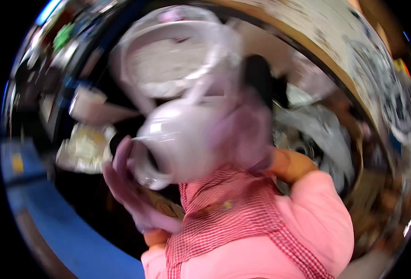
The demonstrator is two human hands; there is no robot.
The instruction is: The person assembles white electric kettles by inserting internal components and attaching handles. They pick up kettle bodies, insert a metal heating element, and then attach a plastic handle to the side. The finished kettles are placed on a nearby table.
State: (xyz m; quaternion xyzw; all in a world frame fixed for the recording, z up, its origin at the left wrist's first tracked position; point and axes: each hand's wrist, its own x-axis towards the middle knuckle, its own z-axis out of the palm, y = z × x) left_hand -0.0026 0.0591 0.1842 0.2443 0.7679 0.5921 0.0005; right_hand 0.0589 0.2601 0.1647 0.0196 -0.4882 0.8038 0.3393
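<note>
Head view. My right hand (242,128) is clamped on the right side of the white pot (182,139), as far as the blur lets me judge; the exact finger placement cannot be read. My left hand (138,200) is spread, thumb apart from the raised fingers, just beside the mouth of the pot; whether it touches the rim cannot be told. Both hands are gloved. The pot is at centre, in front of my checked apron (228,209), tilted with its mouth toward the left and near side.

Progress, by judgement: the pot is in hand and in position between both gloves; that much is done. It is not set down, so release is left. Whether its surface needs further handling cannot be determined from this view.

Containers:
- Pot: the mouth shows a dark interior; contents, if any, cannot be seen.
- Bucket (168,89): white, far side, beyond the pot. It holds a pale, nearly level mass; I cannot tell whether this is liquid or solid.
- Grey bag (328,135): right side, plastic, crumpled; a dark round part shows beside its left edge, too blurred to identify.
- Pale bundle (86,149): left side, contents not distinguishable.

A blue bench (61,223) lies at near left; a pale table (314,32) lies at far right.
</note>
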